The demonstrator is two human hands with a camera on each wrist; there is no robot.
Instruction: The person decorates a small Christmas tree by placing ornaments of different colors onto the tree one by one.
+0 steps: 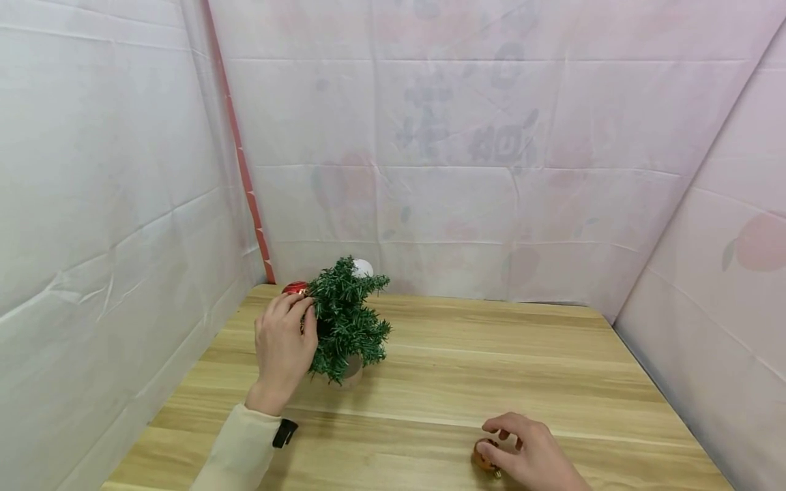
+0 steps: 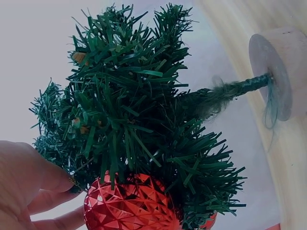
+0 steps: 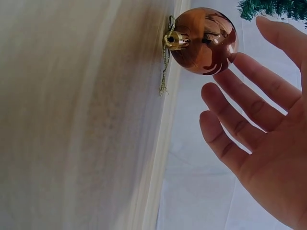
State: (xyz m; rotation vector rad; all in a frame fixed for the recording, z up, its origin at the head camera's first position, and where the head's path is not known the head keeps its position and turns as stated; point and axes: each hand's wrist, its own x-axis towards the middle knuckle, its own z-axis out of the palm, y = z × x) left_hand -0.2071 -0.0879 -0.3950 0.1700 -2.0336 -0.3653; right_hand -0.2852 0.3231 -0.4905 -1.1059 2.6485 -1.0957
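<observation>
A small artificial Christmas tree (image 1: 350,320) stands at the left of the table on a round wooden base (image 2: 292,72). My left hand (image 1: 285,341) is at its left side, thumb and fingers pinching a branch tip (image 2: 76,188). Right below those fingertips, in the left wrist view, a faceted red ornament (image 2: 129,203) sits against the needles. A shiny brown ball ornament (image 3: 206,40) with a gold cap and string lies on the table at front right. Around it my right hand (image 1: 531,450) holds its fingers loosely bent, fingertips close to the ball; the grasp is not closed.
Another red ornament (image 1: 295,288) with pale stripes and a white ball (image 1: 362,268) show at the tree's upper part. Pale cloth walls (image 1: 460,170) enclose the wooden table (image 1: 491,354) at the back and both sides.
</observation>
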